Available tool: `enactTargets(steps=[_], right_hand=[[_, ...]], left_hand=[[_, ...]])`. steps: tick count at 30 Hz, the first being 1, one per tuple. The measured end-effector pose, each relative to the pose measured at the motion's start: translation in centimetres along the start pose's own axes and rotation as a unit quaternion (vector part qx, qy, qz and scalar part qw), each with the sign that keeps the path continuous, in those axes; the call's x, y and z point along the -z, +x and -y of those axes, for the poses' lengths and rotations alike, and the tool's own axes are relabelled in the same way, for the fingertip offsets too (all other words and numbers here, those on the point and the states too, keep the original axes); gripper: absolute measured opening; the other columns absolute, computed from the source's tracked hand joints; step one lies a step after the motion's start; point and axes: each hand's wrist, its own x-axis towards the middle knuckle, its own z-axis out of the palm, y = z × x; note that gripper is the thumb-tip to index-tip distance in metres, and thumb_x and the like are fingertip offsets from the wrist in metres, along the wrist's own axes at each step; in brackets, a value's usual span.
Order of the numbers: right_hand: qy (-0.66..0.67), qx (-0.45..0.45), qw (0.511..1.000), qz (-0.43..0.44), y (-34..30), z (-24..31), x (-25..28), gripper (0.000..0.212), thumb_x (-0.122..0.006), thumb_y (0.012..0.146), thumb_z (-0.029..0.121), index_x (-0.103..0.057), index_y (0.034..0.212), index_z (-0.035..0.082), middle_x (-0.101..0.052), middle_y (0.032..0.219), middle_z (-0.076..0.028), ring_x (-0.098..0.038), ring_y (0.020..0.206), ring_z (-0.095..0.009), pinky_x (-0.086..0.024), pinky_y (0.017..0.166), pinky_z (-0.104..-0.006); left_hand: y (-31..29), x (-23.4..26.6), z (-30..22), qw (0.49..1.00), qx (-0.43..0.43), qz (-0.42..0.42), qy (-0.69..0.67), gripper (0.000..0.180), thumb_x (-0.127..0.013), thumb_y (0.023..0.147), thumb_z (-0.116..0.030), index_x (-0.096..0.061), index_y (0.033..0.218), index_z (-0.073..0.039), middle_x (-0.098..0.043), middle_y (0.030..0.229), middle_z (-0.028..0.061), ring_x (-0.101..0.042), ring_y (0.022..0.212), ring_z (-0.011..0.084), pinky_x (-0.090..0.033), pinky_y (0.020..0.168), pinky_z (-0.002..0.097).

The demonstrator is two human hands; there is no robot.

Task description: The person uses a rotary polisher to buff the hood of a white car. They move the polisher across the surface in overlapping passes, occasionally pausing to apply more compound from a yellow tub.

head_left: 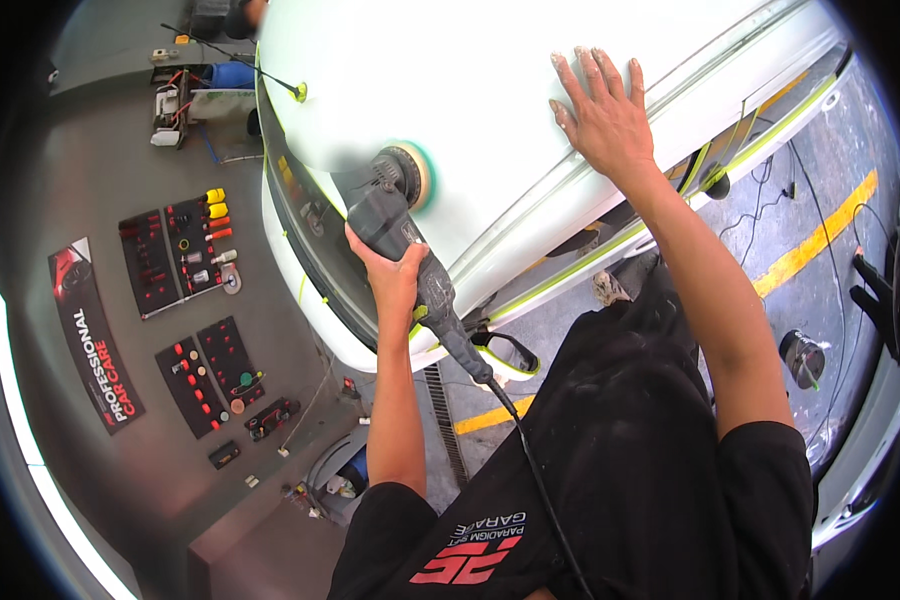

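My left hand (392, 272) is wrapped round the body of a black corded car polisher (382, 222). The round pad (416, 176) at its head lies against the white car roof (450, 90), near the windshield edge. From the tool's tail a black cord (530, 460) runs down across my shirt. Flat on the roof to the right rests my right hand (610, 120), fingers stretched and dusted with pale powder, holding nothing. Yellow-green masking tape (570, 280) lines the door frame and the windshield trim.
A side mirror (510, 352) edged with tape juts out below the polisher. Pegboards (195, 245) with pads and tools hang on the left wall beside a banner (95, 340). On the right, cables (755, 215) and a dark round can (802, 358) are on the floor; another person's dark-gloved hand (875, 300) shows.
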Motion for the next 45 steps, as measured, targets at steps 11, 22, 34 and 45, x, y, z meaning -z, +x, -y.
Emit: enactTargets(steps=[11, 22, 34, 45], right_hand=[[0.009, 0.0, 1.0, 0.008, 0.0, 0.0, 0.1, 0.06, -0.054, 0.109, 0.049, -0.042, 0.164, 0.028, -0.047, 0.162, -0.008, -0.041, 0.154, -0.028, -0.024, 0.128, -0.0664], [0.03, -0.001, 0.999, 0.015, 0.5, 0.0, 0.6, 0.061, -0.057, 0.108, 0.049, -0.044, 0.163, 0.028, -0.05, 0.16, -0.007, -0.042, 0.152, -0.028, -0.025, 0.127, -0.0668], [0.068, -0.011, 0.997, 0.021, 0.1, -0.5, 0.7, 0.068, -0.065, 0.104, 0.046, -0.043, 0.165, 0.026, -0.044, 0.165, -0.009, -0.037, 0.156, -0.03, -0.02, 0.129, -0.0655], [0.014, -0.007, 0.998, 0.061, 0.4, 0.2, 1.0, 0.065, -0.055, 0.109, 0.049, -0.037, 0.168, 0.027, -0.042, 0.168, -0.01, -0.032, 0.159, -0.029, -0.013, 0.132, -0.0629]], left_hand=[[9.4, 0.0, -2.9, 1.0, -0.011, -0.01, -0.013, 0.123, -0.085, 0.074, -0.018, -0.011, 0.17, -0.005, -0.05, 0.144, 0.0239, -0.062, 0.116, 0.0309, -0.056, 0.097, 0.0401], [23.5, 0.3, -5.5, 0.999, -0.042, -0.004, 0.009, 0.124, -0.088, 0.07, -0.02, -0.014, 0.168, 0.001, -0.052, 0.14, 0.0231, -0.064, 0.113, 0.0305, -0.058, 0.093, 0.041], [31.4, 0.0, -8.5, 0.999, 0.045, -0.008, -0.001, 0.131, -0.089, 0.066, -0.023, -0.011, 0.169, 0.001, -0.05, 0.147, 0.0244, -0.061, 0.125, 0.0359, -0.055, 0.103, 0.0469], [18.1, 2.3, -2.8, 0.999, -0.007, -0.034, -0.005, 0.121, -0.087, 0.071, -0.015, -0.016, 0.168, 0.0, -0.052, 0.147, 0.0195, -0.059, 0.127, 0.0314, -0.052, 0.105, 0.0411]])
